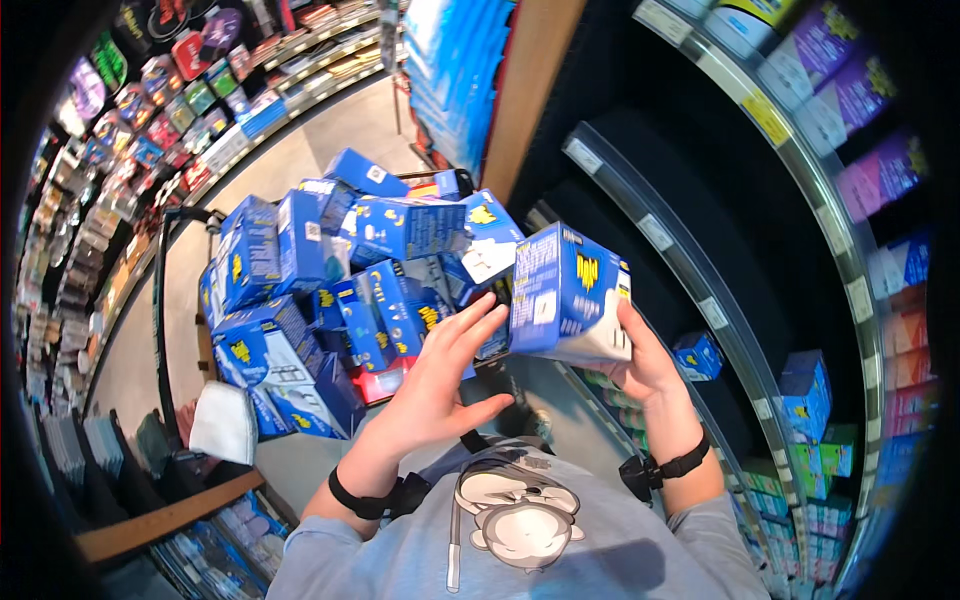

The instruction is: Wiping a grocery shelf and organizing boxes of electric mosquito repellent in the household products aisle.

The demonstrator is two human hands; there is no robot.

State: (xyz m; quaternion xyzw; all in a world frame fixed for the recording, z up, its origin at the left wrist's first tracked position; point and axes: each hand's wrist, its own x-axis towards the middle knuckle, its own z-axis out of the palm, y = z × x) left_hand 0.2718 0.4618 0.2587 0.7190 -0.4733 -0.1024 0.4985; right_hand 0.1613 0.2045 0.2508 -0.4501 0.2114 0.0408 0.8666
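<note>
A blue-and-white cardboard product box [574, 292] is held up in front of me by my right hand [645, 352], which grips its right side and underside. My left hand [450, 367] is apart from that box, to its left, with fingers spread and nothing in them. Beyond the left hand lies a heaped cart load of similar blue boxes [409, 225], tilted at various angles. A large blue box [270, 360] with a white panel sits at the near left of the heap. Something red [382, 379] shows below the pile.
Curved store shelves [652, 225] with price strips run along my right. One blue box [697, 356] and another [806, 394] stand on them, with green packs [832, 450] lower down. The cart's black handle [161, 300] rises at left. Goods racks [172, 112] line the far side.
</note>
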